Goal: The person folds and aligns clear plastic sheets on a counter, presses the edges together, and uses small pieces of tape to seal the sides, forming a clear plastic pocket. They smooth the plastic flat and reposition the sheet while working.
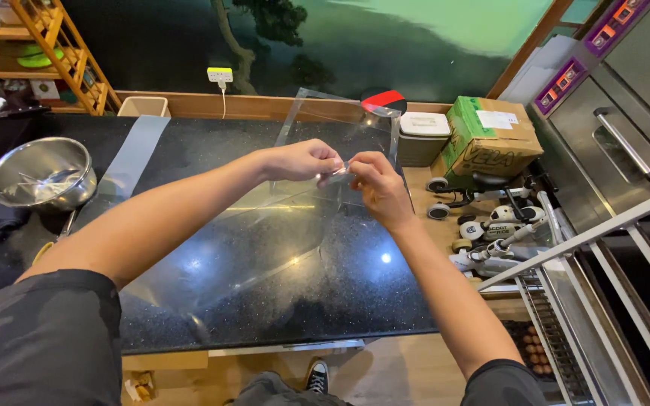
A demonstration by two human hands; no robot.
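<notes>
1. Transparent plastic film (340, 143) is pinched at one edge by both hands, above the middle of the surface (280, 286).
2. Left hand (302, 159): fingers closed narrow on the film edge, thumb against forefinger; no gap visible.
3. Right hand (376, 184): fingers likewise closed on the same edge, touching the left fingertips at the pinch point.
4. Step in hand, as judged: joining or separating the film edges at a seam; which of the two cannot be told. The next move would call for a steady two-handed pinch and a small, even pull so the thin sheet does not crease.
5. Film position: it rises toward 12 o'clock from the fingers, its lower part draped on the black speckled surface toward 6 o'clock.
6. At 9 o'clock, well apart: a steel bowl (39, 174), with a flat film strip (133, 154) beside it.
7. At 2 o'clock: a green-and-brown carton (490, 139). At 3 o'clock: small ride-on toys (490, 222) and a metal oven (626, 120).
</notes>
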